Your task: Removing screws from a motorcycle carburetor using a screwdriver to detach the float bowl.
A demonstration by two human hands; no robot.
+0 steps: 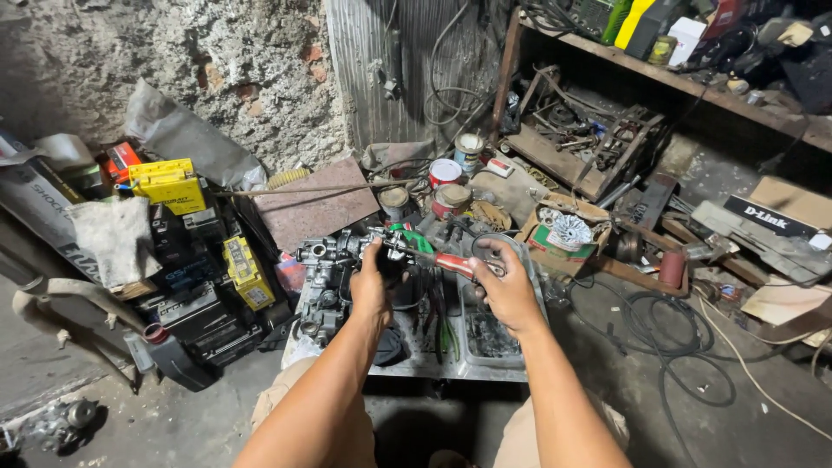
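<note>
A person's left hand (371,290) wraps closed fingers round a grey metal engine part (334,260) at the left edge of a low metal worktop (451,368), while the right hand (507,290), fingers curled shut, grips a red-handled screwdriver (451,263) w/ its shaft aimed left into that part. Paint tins (445,172) stand just behind the worktop, yellow boxes (173,185) lie well left of it, & black cable (667,338) coils on the floor to its right.
</note>
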